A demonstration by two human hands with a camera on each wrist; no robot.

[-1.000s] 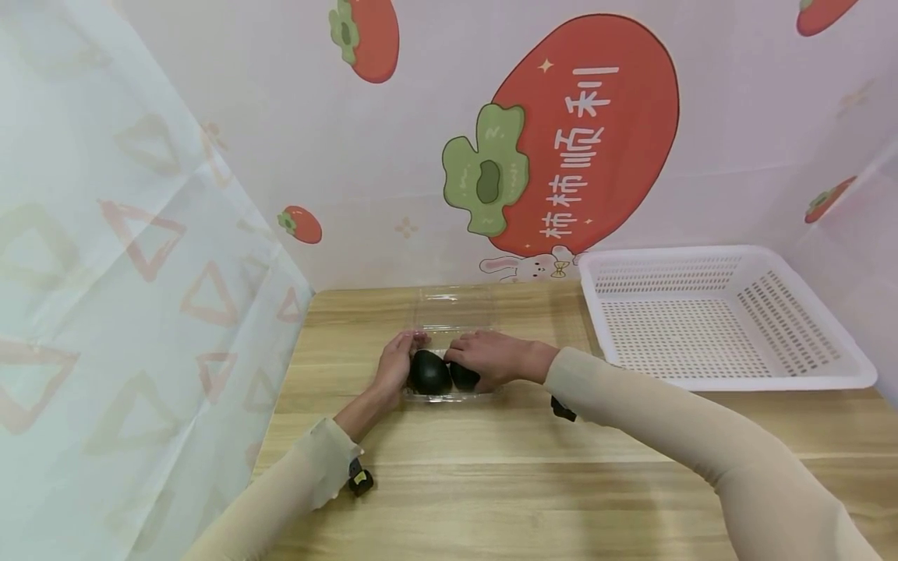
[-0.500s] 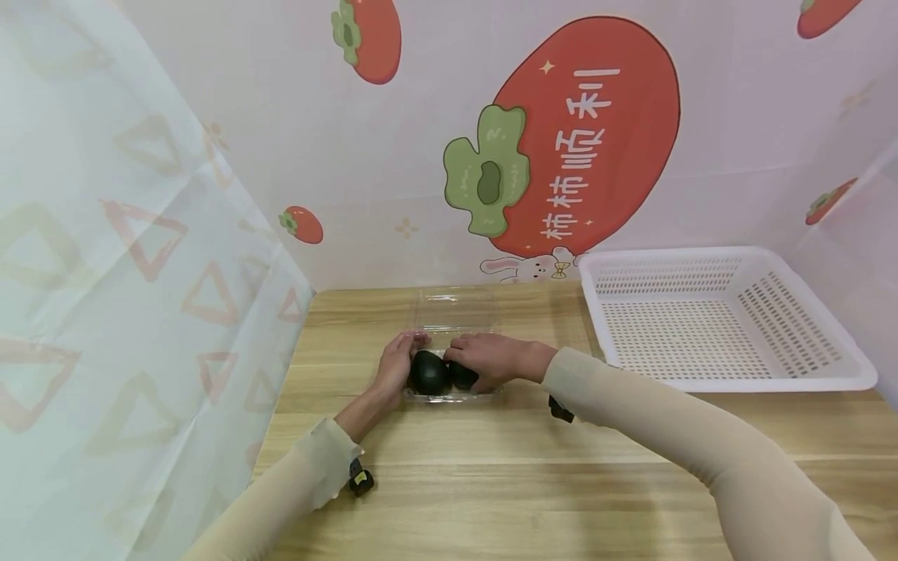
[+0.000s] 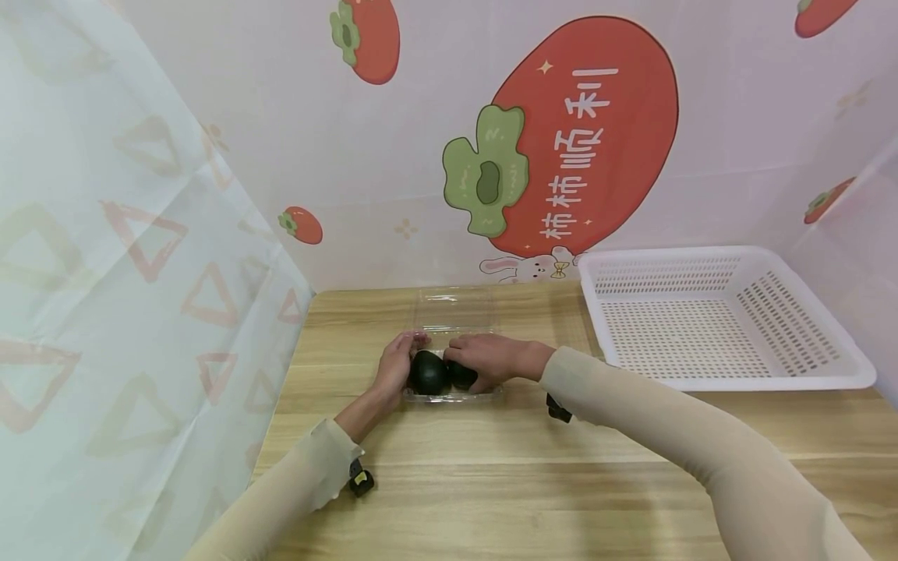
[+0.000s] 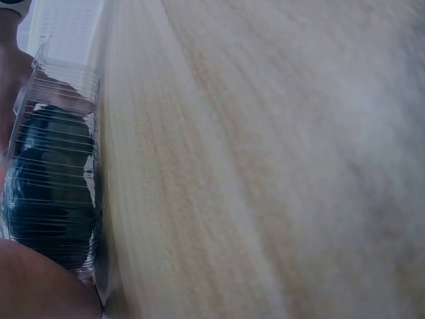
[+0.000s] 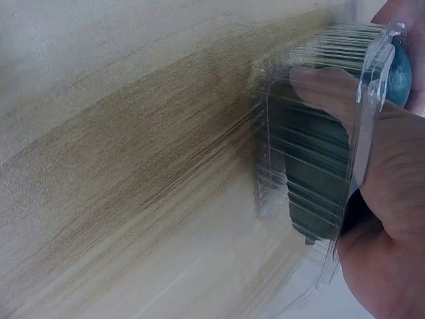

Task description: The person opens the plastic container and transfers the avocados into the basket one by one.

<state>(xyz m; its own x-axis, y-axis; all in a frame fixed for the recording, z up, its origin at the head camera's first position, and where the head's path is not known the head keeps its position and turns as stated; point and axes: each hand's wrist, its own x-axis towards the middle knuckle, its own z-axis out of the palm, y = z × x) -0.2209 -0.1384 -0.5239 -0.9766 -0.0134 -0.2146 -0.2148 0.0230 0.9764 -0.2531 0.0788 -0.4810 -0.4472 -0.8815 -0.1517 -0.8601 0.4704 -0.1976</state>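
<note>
A clear plastic clamshell box point(image 3: 449, 398) lies on the table with its lid point(image 3: 454, 308) folded back. Two dark green, smooth avocados sit side by side in its base: the left avocado point(image 3: 429, 374) shows more, while the right avocado point(image 3: 461, 376) is partly covered. My left hand point(image 3: 395, 365) holds the box at its left end, its thumb point(image 4: 43, 286) against the outside in the left wrist view. Reaching into the right end, my right hand point(image 3: 491, 357) grips the right avocado. Its thumb point(image 5: 325, 93) shows through the ribbed wall in the right wrist view.
A white perforated plastic basket point(image 3: 730, 383) stands at the right, behind the right forearm. The wooden table point(image 3: 491, 483) meets a patterned cloth backdrop point(image 3: 379, 156) at the back, with another cloth wall point(image 3: 140, 327) along the left.
My right hand and the avocado it holds have shifted very slightly left, toward the other avocado. The left hand, box and basket stay in place.
</note>
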